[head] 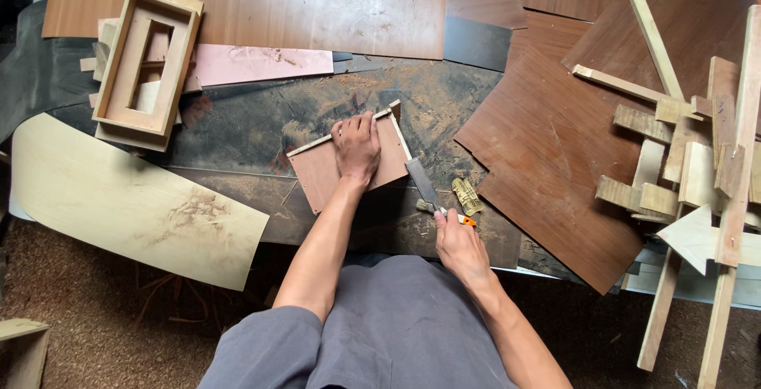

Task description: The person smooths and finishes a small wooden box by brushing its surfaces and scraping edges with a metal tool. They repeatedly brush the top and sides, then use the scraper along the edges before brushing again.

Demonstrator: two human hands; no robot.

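Under the spread fingers of the left hand [356,148] lay a small brown veneer panel [321,169], pressed flat against the dark, dusty work surface [238,131]; the palm rested on the panel's upper right part and gripped nothing. A thin pale strip [311,146] ran along the panel's top edge, just beyond the fingertips. Beside the panel's right edge, the right hand [457,244] was closed around a utility knife [424,186] with an orange end, its grey blade body lying against that edge. A small yellowish ridged object [466,196] sat just right of the knife. Farther out, a large brown veneer sheet [547,151] lay to the right, with a heap of pale wooden offcuts and slats [697,167] beyond it. To the left rested a curved cream sheet [119,199], and at the upper left a rectangular wooden frame [148,60] stood on a pink strip [261,62]. Sawdust covered the ground [87,310] below.
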